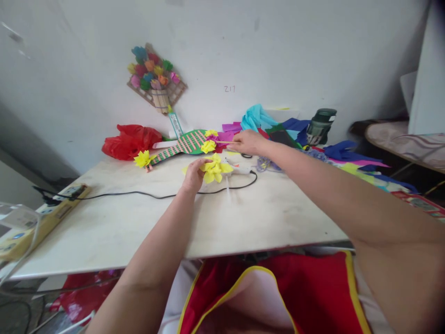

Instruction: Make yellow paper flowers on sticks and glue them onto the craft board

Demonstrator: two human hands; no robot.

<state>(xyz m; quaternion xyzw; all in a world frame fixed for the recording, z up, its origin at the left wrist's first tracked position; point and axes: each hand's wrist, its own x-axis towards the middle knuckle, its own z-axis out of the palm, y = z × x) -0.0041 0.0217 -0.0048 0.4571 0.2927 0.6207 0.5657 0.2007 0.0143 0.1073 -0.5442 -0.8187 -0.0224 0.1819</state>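
My left hand is closed on a yellow paper flower just above the white table. My right hand reaches farther back, its fingers pinched on a thin wooden stick that points left toward a green striped paddle-shaped craft. That craft carries a yellow flower and a pink one. Another yellow flower lies at the craft's handle end. A glue gun lies just right of the held flower.
A black cord runs across the table to a power strip at the left edge. A red plastic bag, a heap of coloured paper and a dark green bottle stand at the back. A flower craft hangs on the wall.
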